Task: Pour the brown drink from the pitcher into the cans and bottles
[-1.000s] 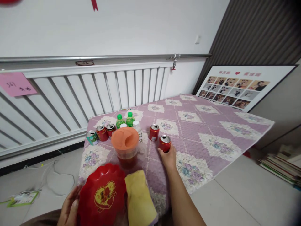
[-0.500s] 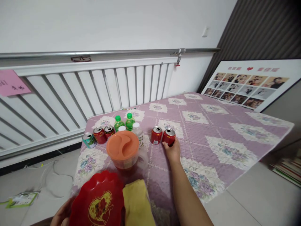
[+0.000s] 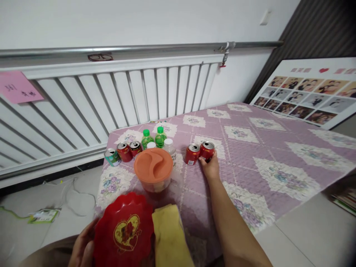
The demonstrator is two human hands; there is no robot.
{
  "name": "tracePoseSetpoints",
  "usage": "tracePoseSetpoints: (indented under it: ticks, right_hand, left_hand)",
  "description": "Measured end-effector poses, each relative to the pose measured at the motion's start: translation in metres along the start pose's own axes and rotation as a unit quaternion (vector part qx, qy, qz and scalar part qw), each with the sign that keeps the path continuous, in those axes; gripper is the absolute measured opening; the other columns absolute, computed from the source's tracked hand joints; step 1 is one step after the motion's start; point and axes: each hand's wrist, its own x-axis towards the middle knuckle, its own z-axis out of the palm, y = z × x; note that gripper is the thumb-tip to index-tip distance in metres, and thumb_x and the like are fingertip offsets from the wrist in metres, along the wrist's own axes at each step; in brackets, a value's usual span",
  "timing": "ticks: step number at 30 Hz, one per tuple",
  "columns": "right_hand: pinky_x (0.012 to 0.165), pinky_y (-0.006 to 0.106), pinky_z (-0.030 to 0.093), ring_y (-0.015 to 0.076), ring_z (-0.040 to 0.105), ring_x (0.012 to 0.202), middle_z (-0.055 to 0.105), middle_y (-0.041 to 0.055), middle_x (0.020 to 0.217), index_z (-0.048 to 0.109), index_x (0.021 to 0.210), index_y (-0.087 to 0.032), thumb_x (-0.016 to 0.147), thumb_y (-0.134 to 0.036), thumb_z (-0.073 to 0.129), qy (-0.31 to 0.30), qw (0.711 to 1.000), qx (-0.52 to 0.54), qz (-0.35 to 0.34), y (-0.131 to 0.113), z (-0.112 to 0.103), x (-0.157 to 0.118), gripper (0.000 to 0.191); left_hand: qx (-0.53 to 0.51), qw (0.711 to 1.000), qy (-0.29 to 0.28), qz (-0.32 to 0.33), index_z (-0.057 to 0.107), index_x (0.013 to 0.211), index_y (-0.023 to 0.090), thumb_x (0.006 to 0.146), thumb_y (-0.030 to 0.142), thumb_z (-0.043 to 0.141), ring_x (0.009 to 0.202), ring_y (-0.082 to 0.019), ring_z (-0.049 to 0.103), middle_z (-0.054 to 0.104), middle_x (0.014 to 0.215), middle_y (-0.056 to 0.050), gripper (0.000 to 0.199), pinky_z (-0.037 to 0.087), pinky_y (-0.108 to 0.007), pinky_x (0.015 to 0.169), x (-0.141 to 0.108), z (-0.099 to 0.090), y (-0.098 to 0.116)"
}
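My right hand [image 3: 210, 167] is wrapped round the lower side of a red drink can [image 3: 207, 151], which stands upright on the tablecloth. Close to its left is another opened red can [image 3: 191, 155]. At the lower left, my left hand [image 3: 83, 245] grips the left rim of a red scalloped plate [image 3: 107, 222] with a gold heart design. A folded yellow cloth [image 3: 171, 237] lies right of the plate. Behind them stands a clear plastic jug [image 3: 157, 185] with an orange lid [image 3: 147, 163].
Behind the jug are green-capped bottles [image 3: 160, 138], white-capped bottles [image 3: 168, 146], a red can [image 3: 124, 152], a dark-topped can [image 3: 135, 148] and a teal can [image 3: 112, 157]. A radiator [image 3: 133, 92] runs along the wall. A photo board [image 3: 308, 92] leans at the far right.
The view has shifted, so everything sits further right and higher. My right hand has moved its can slightly back beside the other red can. The left hand stays at the plate.
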Motion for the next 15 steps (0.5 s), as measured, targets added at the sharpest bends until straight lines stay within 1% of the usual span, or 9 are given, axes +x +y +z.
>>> tracePoseSetpoints:
  ticks: [2,3,5,7,8,10,12,15]
  right_hand:
    - [0.101,0.05,0.048,0.0348,0.061,0.117,0.059,0.0243,0.137,0.035,0.151,-0.01,0.061,-0.042,0.079,0.018,1.0,-0.001,0.025,-0.002,-0.005,-0.009,0.105]
    - [0.103,0.051,0.047,0.0357,0.059,0.123,0.055,0.0255,0.142,0.033,0.152,-0.01,0.062,-0.044,0.078,0.03,0.999,-0.002,0.037,-0.003,-0.008,-0.015,0.106]
    - [0.108,0.051,0.043,0.0346,0.054,0.13,0.05,0.0234,0.148,0.032,0.153,-0.014,0.066,-0.047,0.074,0.056,0.997,-0.006,0.055,-0.006,-0.017,-0.033,0.102]
    - [0.109,0.051,0.043,0.0317,0.056,0.128,0.053,0.02,0.146,0.034,0.152,-0.017,0.073,-0.051,0.067,0.069,0.995,-0.011,0.067,-0.012,-0.027,-0.057,0.093]
    - [0.109,0.051,0.043,0.0308,0.058,0.125,0.056,0.0192,0.142,0.037,0.151,-0.017,0.075,-0.052,0.063,0.067,0.995,-0.015,0.071,-0.016,-0.032,-0.071,0.087]
    - [0.106,0.052,0.045,0.0308,0.063,0.115,0.065,0.0191,0.129,0.05,0.142,-0.014,0.077,-0.054,0.059,0.041,0.996,-0.027,0.077,-0.027,-0.042,-0.104,0.077]
    - [0.101,0.052,0.049,0.0316,0.067,0.104,0.073,0.018,0.111,0.064,0.125,-0.012,0.078,-0.056,0.058,-0.006,0.996,-0.041,0.081,-0.041,-0.05,-0.142,0.065]
    - [0.093,0.046,0.053,0.0291,0.07,0.093,0.077,0.0127,0.099,0.073,0.112,-0.017,0.08,-0.057,0.057,-0.099,0.99,-0.055,0.079,-0.066,-0.056,-0.204,0.053]
  left_hand:
    - [0.01,1.0,-0.001,0.003,0.057,0.138,0.025,0.09,0.06,0.055,0.131,-0.035,0.059,0.063,0.142,-0.008,0.059,0.051,-0.05,0.111,-0.001,0.0,0.005]
    - [0.013,1.0,-0.002,0.006,0.056,0.139,0.025,0.092,0.058,0.052,0.132,-0.035,0.058,0.062,0.143,-0.008,0.058,0.05,-0.051,0.113,-0.003,0.001,0.008]
    - [0.021,1.0,0.001,0.023,0.056,0.139,0.024,0.093,0.056,0.05,0.134,-0.034,0.056,0.06,0.145,-0.009,0.056,0.046,-0.053,0.116,-0.006,0.002,0.014]
    - [0.024,0.998,0.006,0.051,0.056,0.138,0.023,0.094,0.054,0.049,0.136,-0.034,0.054,0.058,0.147,-0.01,0.054,0.041,-0.054,0.119,-0.008,0.004,0.018]
    - [0.021,0.998,0.005,0.061,0.055,0.138,0.023,0.095,0.053,0.048,0.137,-0.034,0.053,0.057,0.148,-0.01,0.054,0.038,-0.055,0.121,-0.008,0.005,0.019]
    - [0.005,0.997,0.001,0.072,0.054,0.139,0.022,0.095,0.053,0.048,0.138,-0.034,0.052,0.056,0.148,-0.011,0.054,0.036,-0.055,0.122,-0.008,0.005,0.02]
    - [-0.015,0.997,-0.004,0.07,0.053,0.139,0.022,0.096,0.053,0.048,0.139,-0.034,0.051,0.056,0.148,-0.012,0.054,0.035,-0.056,0.122,-0.008,0.005,0.02]
    - [-0.041,0.997,-0.009,0.06,0.053,0.138,0.021,0.096,0.055,0.049,0.139,-0.034,0.051,0.056,0.147,-0.014,0.054,0.035,-0.056,0.122,-0.006,0.005,0.019]
